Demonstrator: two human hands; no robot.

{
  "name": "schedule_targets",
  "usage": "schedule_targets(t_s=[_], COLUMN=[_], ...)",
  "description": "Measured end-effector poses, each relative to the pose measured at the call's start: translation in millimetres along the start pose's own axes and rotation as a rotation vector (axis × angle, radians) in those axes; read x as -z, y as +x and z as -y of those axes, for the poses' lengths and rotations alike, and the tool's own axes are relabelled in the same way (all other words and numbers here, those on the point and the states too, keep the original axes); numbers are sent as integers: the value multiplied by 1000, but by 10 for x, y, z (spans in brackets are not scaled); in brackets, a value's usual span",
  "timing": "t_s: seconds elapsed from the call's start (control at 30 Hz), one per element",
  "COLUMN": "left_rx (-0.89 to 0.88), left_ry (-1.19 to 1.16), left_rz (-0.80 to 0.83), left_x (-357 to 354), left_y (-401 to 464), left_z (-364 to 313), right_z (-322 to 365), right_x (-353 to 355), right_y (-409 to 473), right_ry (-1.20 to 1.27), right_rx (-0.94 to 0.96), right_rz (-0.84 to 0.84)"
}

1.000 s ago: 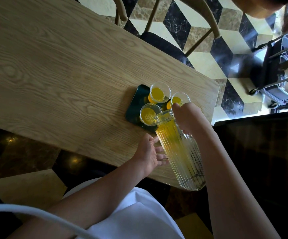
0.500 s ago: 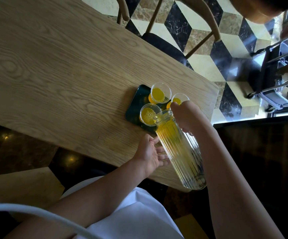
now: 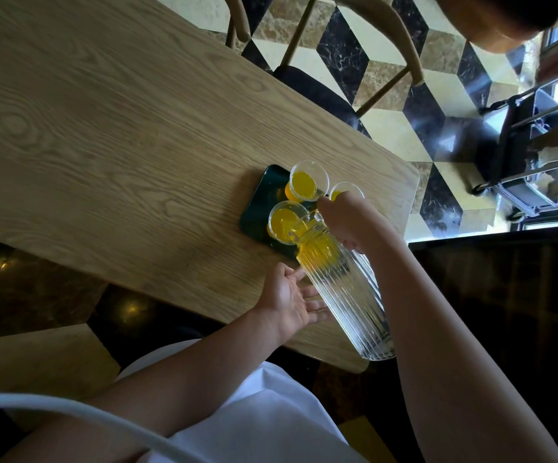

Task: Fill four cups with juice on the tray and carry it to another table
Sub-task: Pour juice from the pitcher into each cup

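Note:
A dark green tray lies near the right end of the wooden table. Three clear cups with orange juice show on it: a far cup, a near cup and a right cup partly hidden by my hand. My right hand grips the neck of a ribbed glass pitcher, tilted steeply with its spout over the near cup and juice pooled at its mouth. My left hand, fingers spread, rests against the pitcher's lower side. Whether another cup stands behind the pitcher is hidden.
A wooden chair with a dark seat stands at the table's far side. A metal cart stands on the chequered floor to the right. The table's right edge is close to the tray.
The pitcher has tipped further, its base lifted and the juice run toward the spout over the near cup. My left hand stays by the pitcher's side.

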State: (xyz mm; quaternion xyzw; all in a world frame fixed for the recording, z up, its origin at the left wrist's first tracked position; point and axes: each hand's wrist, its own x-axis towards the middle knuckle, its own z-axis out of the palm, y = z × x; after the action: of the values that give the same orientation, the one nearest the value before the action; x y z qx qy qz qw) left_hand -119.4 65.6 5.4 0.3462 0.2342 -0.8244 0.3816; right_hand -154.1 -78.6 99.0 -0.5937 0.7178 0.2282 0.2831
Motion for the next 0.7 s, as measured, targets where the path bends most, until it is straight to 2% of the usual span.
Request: schedule_targets(t_s=[0.27, 0.4, 0.5, 0.7], left_rx=[-7, -1, 1, -38], left_ry=[-25, -63, -82, -145], left_rz=[24, 42, 53, 68], left_x=[-12, -19, -30, -160], left_y=[-27, -36, -55, -158], left_z=[-37, -60, -54, -50], right_z=[67, 121, 192, 329], right_x=[-34, -16, 22, 89], right_y=[84, 55, 48, 84], right_ry=[18, 54, 56, -92], right_rx=[8, 82, 48, 164], right_rz=[8, 11, 23, 87])
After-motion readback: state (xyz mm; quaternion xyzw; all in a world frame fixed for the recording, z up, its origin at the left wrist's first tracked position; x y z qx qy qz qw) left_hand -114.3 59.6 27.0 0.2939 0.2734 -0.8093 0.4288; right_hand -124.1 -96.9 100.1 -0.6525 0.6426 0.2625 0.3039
